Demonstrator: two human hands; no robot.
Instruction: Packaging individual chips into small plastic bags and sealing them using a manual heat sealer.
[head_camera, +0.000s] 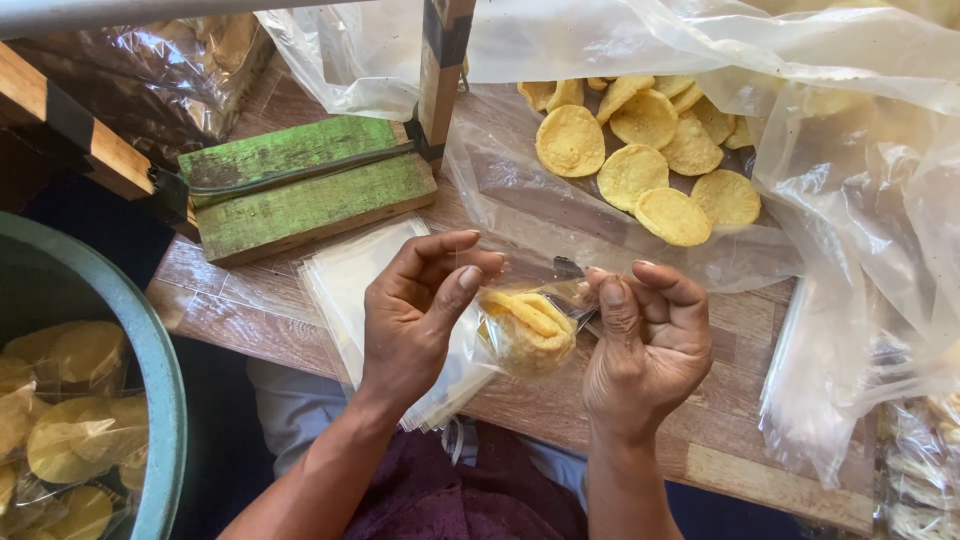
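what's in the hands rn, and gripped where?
Both hands, left hand and right hand, pinch a small clear bag of yellow crackers by its open top edge, one side each.

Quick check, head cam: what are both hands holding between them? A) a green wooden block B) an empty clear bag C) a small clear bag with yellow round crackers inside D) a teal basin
C: the left hand and right hand pinch a small clear bag of yellow crackers above the wooden table.
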